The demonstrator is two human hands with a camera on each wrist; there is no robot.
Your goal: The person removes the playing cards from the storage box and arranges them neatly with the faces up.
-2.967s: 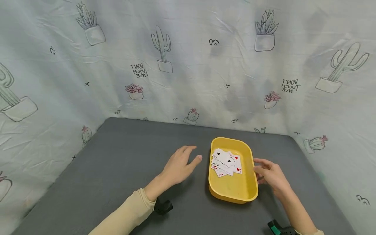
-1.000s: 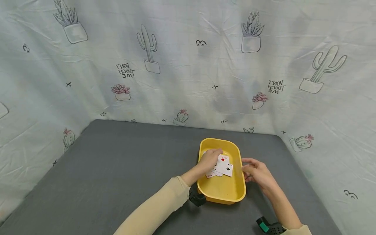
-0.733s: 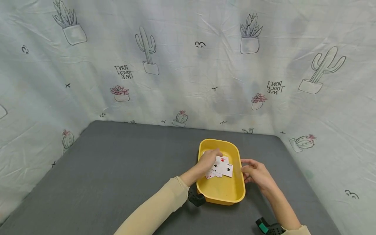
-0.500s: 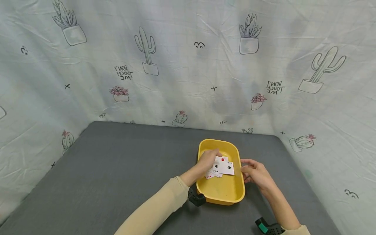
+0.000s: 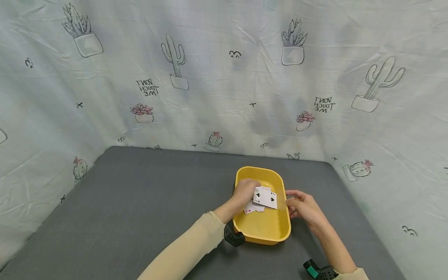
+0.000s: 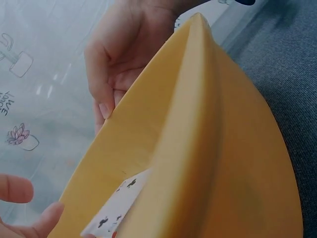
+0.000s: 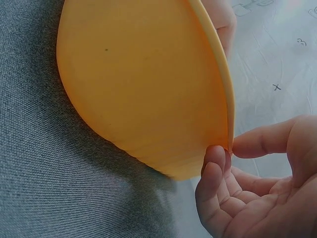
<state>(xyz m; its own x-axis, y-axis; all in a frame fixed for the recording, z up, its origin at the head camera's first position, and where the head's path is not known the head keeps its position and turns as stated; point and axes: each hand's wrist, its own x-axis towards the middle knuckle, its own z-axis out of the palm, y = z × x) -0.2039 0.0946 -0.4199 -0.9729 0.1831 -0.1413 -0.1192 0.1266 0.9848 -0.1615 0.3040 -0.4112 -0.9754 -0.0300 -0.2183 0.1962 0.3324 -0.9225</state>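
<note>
A person's left hand [image 5: 245, 191] reaches over the left rim into a yellow tray [image 5: 264, 229], its back turned up above the playing cards. Two of its digits show apart from each other in the left wrist view, but most of its fingers are hidden, and whether it grips a card cannot be told. Just beside that hand, face up, is the two of clubs [image 5: 265, 197], overlapping other cards [image 5: 259, 208] that lie fanned beneath it in the tray, at least one marked in red. The cards lie toward the tray's left side, with bare yellow floor nearest the wearer.

Across the tray, the right hand [image 5: 304, 206] pinches the right rim, one digit on one side and curled fingertips against the outer wall, as the right wrist view shows.

Pale sleeves [image 5: 187, 245] cover both forearms, and each wrist bears a black device [image 5: 233, 236], the right one with a green patch. The tray sits upright on a dark gray table [image 5: 157, 202], right of center. Behind hangs a wrinkled, pale cloth [image 5: 217, 109] printed with potted cacti [image 5: 175, 58], pink succulents [image 5: 141, 111] and reversed lettering [image 5: 147, 88].
</note>
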